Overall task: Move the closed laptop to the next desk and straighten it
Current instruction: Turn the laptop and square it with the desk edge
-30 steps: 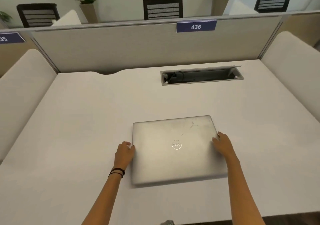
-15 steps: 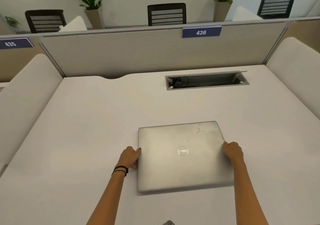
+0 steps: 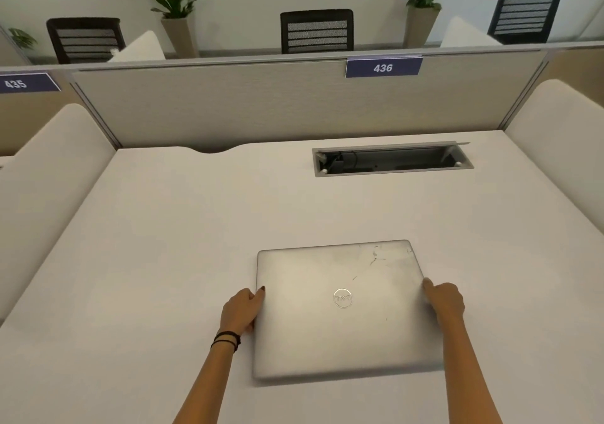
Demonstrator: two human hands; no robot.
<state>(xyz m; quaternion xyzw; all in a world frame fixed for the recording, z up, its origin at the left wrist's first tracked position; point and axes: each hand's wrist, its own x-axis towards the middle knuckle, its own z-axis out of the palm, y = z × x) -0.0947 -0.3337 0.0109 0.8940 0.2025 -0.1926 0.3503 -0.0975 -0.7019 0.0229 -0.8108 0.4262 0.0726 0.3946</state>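
Note:
A closed silver laptop [image 3: 340, 309] with a round logo lies flat on the white desk [image 3: 163, 260], near its front middle and nearly square to the desk edges. My left hand [image 3: 240, 311] grips the laptop's left edge, thumb on the lid. My right hand [image 3: 446, 302] grips its right edge. The fingers of both hands are hidden under the laptop's sides. A black band sits on my left wrist.
An open cable tray [image 3: 392, 161] is sunk into the desk at the back right. A beige partition [image 3: 261, 106] with a sign reading 436 [image 3: 383, 68] closes the back. Padded side dividers stand left [image 3: 49, 178] and right [image 3: 562, 149]. Chairs and plants lie beyond.
The laptop and both hands keep their grip and sit slightly lower and further right in view; the camera has tilted up a little, showing more of the chairs behind.

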